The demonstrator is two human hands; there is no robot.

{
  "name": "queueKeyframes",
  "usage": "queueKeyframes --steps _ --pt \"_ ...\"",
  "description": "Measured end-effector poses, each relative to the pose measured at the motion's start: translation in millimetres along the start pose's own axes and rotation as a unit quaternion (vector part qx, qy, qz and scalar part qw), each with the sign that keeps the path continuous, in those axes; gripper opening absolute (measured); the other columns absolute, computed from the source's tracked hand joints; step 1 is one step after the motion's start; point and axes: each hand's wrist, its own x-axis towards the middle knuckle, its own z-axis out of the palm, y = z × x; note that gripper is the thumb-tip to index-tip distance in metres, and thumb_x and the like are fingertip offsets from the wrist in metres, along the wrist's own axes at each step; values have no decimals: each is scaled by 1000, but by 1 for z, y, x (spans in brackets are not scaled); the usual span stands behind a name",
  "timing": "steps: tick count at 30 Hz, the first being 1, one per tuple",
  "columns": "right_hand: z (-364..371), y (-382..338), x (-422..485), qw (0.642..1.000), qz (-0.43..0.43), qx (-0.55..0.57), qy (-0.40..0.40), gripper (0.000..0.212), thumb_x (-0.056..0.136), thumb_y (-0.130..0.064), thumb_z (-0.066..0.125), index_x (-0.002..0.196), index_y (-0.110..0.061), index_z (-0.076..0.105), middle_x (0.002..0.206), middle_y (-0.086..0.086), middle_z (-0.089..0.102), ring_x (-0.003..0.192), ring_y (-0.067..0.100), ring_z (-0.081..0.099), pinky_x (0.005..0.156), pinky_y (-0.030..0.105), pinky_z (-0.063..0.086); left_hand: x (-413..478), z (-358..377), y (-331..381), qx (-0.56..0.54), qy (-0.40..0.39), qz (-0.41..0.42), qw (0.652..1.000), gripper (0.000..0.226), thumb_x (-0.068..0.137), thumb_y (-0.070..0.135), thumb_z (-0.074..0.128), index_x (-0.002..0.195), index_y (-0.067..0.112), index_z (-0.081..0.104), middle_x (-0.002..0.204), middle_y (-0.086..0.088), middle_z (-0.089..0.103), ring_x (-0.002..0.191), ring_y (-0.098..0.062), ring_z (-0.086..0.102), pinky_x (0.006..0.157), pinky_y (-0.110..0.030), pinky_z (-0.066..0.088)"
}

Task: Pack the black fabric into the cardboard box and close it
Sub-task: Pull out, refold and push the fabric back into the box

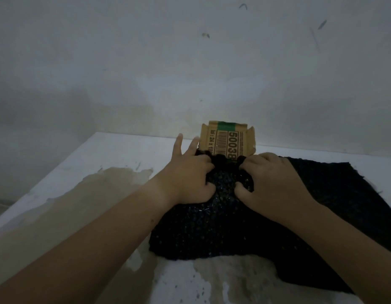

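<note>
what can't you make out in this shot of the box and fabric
Head view:
cardboard box interior: hidden by the black fabric and hands.
Box's printed number: lower part covered by the fabric.
left hand, right hand: curled fingertips buried in the fabric.
Fabric's near right corner: behind the right forearm.

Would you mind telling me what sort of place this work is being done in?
Likely a bare, dim back room or store-room, not a fitted workshop: a stained white table against a plain, scuffed wall, with a box and black fabric on it.
</note>
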Motion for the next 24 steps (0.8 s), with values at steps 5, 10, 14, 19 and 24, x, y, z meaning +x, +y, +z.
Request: queueKeyframes --steps 5,10,14,19,24 --pt "-5 -1 18 992 -29 -48 -117 56 77 -55 35 114 -25 63 109 -1 64 108 25 49 94 38 36 24 -13 12 13 -174 -61 983 37 84 46 47 112 25 61 142 -12 48 148 -39 12 115 -60 -14" --pt "-2 3 44 952 -7 22 -306 62 83 -61 43 135 -27 45 119 5 56 107 25 51 82 33 34 29 -10 10 -46 -168 -69 982 25 82 45 49 67 27 40 92 -2 52 116 -27 47 114 -54 9" --pt "-13 6 25 992 -46 69 -101 43 81 -56 50 112 -28 60 86 -8 61 82 14 54 73 30 46 20 6 4 -83 -90 -59 991 27 70 50 42 68 25 51 105 -1 57 129 -26 36 117 -54 5" --pt "-37 12 -7 992 -85 15 -88 56 71 -78 38 89 -33 66 88 -16 64 98 14 49 92 33 39 3 11 11 -111 111 -44 987 27 75 43 48 80 21 64 115 2 64 140 -23 31 120 -50 -7" --pt "-28 6 -5 967 -108 -47 -226 59 59 -81 51 78 -27 66 87 -7 60 109 23 37 102 40 28 -17 0 14 -84 145 -37 985 30 88 50 46 80 24 59 96 11 64 140 -20 33 121 -51 2"
